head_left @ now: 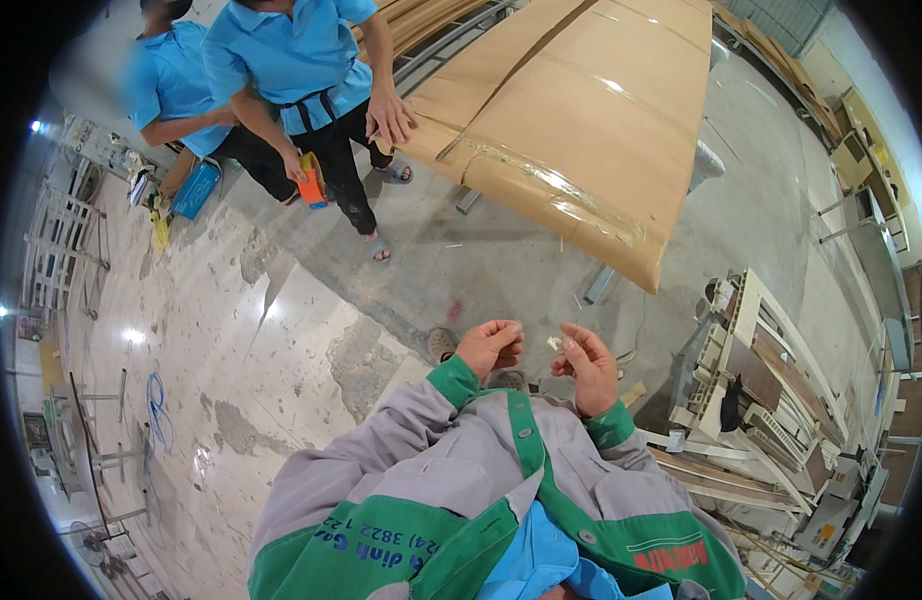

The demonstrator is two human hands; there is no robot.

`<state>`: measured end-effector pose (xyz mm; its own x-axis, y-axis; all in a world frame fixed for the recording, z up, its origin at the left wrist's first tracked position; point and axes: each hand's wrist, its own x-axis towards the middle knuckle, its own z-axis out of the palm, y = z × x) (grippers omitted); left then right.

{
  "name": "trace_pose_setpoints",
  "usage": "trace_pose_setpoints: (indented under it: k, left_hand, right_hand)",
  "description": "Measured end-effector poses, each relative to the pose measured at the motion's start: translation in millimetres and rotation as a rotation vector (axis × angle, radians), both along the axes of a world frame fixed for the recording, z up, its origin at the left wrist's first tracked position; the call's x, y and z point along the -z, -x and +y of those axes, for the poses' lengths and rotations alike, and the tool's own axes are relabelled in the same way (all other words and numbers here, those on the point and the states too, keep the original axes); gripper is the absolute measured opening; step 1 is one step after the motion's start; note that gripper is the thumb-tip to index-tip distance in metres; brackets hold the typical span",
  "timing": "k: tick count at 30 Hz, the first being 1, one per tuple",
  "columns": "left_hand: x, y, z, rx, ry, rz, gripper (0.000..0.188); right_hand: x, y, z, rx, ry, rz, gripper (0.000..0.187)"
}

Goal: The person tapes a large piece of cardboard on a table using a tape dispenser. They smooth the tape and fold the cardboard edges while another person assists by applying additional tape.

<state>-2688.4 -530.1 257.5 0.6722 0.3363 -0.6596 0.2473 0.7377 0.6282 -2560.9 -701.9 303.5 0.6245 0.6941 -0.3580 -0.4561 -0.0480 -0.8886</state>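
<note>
In front of my chest both hands are raised, a short gap between them. The fingers of my left hand point(491, 348) are curled and pressed together; what they hold, if anything, is too small to tell. A small crumpled pale scrap point(555, 343) is pinched at the fingertips of my right hand point(587, 368). Beyond my hands lies a large flat package point(581, 130) wrapped in brown cardboard, with shiny clear tape point(541, 180) along its near end. Neither of my hands touches it.
A co-worker in a blue shirt point(291, 50) rests one hand on the package's corner and holds an orange and yellow tool point(311, 182). Another person point(171, 80) stands behind. Stacked frames and boards point(761, 380) lie at right; a blue box point(195, 190) sits at left.
</note>
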Motion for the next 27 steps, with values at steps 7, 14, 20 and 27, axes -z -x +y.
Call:
trace_pose_setpoints:
  k: [7, 14, 20, 27]
  left_hand:
    - [-4, -8, 7, -0.105, 0.077, 0.070, 0.031]
    - [6, -15, 12, -0.150, 0.085, 0.059, 0.031]
    - [42, -10, 106, -0.425, -0.258, -0.138, 0.031]
    - [60, -52, 305, -0.753, -0.300, 0.044, 0.047]
  right_hand:
    - [3, -3, 2, 0.012, 0.005, 0.014, 0.038]
    - [3, -9, 6, 0.018, 0.025, 0.023, 0.037]
    - [9, -14, 8, 0.030, 0.044, 0.045, 0.033]
    - [11, -61, 34, 0.139, 0.031, -0.042, 0.031]
